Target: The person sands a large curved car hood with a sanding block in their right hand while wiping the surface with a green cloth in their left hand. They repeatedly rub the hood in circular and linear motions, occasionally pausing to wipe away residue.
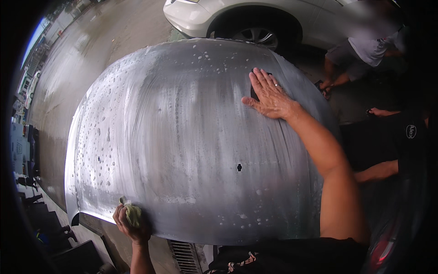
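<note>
A large silver car hood panel (191, 141) fills the middle, streaked and dotted with water. My left hand (131, 230) grips a crumpled yellow-green cloth (133, 215) at the panel's near-left edge. My right hand (269, 100) lies flat over a dark pad (253, 91) on the panel's upper right, fingers stretched out and partly hiding the pad. A small dark cutout (239, 167) shows right of centre on the panel.
A white car (205, 13) stands beyond the panel. A crouching person (367, 50) is at upper right, and another person in dark clothing (378, 137) is close on the right. Wet pavement (80, 41) runs along the left. A slotted grate (181, 255) lies below the near edge.
</note>
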The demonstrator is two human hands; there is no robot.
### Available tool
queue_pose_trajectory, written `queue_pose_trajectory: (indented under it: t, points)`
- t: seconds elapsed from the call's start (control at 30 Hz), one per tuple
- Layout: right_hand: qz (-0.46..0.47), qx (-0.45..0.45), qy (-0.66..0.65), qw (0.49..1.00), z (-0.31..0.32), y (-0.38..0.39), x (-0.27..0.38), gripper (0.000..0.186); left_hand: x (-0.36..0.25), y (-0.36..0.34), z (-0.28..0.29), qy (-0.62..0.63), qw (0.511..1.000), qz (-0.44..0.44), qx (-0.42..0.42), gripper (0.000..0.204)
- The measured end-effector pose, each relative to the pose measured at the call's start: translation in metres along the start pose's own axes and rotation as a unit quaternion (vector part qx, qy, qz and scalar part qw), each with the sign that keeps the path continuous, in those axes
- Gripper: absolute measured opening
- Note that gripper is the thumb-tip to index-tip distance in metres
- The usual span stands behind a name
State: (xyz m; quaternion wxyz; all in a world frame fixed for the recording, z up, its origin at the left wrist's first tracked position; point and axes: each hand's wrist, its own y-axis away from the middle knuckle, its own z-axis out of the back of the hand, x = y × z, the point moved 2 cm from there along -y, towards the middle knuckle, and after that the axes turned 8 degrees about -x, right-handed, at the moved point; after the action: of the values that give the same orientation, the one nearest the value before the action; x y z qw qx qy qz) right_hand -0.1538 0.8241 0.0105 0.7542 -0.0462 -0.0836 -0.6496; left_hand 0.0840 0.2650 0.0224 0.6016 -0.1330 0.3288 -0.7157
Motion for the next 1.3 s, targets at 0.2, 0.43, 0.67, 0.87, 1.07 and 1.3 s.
queue_pose_trajectory:
  t: [0.2,0.43,0.67,0.87,1.07,1.3]
  points:
    - [-0.179,0.020,-0.029,0.983,0.009,-0.183,-0.063,0.121,-0.002,-0.014,0.002,0.017,1.000,0.006,0.011,0.049]
    - [-0.033,-0.019,-0.019,0.999,-0.005,0.006,0.028,0.122,0.004,-0.008,0.003,0.025,1.000,0.012,0.000,0.050]
    - [0.057,0.048,-0.007,0.997,-0.012,0.275,0.113,0.110,-0.006,-0.018,-0.012,0.029,0.999,-0.013,-0.013,0.049]
    - [0.040,0.007,-0.004,0.999,-0.006,0.047,0.061,0.118,-0.001,-0.005,-0.002,0.036,0.999,0.006,0.013,0.046]
    - [-0.123,-0.004,-0.054,0.991,0.007,-0.187,-0.013,0.118,0.002,-0.010,0.010,0.014,1.000,0.006,0.019,0.047]
    - [-0.149,-0.041,-0.023,0.988,0.012,-0.124,-0.006,0.119,-0.001,-0.020,-0.009,0.041,0.999,0.018,-0.004,0.045]
